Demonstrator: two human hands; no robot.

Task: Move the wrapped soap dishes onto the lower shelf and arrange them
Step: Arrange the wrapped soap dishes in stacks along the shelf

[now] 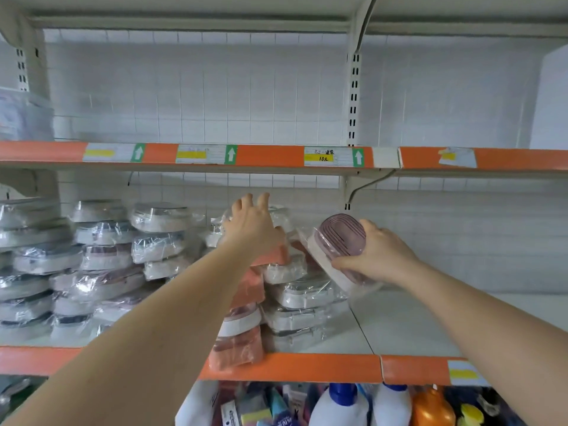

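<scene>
Right now both bare arms reach over the front edge of the lower shelf [399,327], a white shelf with an orange front strip. The right hand [379,255] has its grip clamped on a wrapped soap dish [341,241] with a mauve ribbed lid, fingers curled under its near side and thumb over the top; the dish is tilted, lid facing the back wall, and it sits just beside the rightmost stack, above the shelf surface. The left hand [253,222] reaches to the top of the middle stack [289,290], fingers spread and loosely bent over the wrapped dishes there (whether its grip has closed on one I cannot tell, since the fingertips are hidden behind the hand). Toward the left end of the lower shelf stand several stacks of wrapped dishes [104,256] in clear crinkled film, grey, white and pinkish, running from the front edge back to the wall. Orange-pink packages [236,348] lean at the front edge under the left forearm. The upper shelf [270,155] carries price labels [333,156] with green arrows along its orange strip. Below the lower shelf stand bottles [390,407] in white and orange
</scene>
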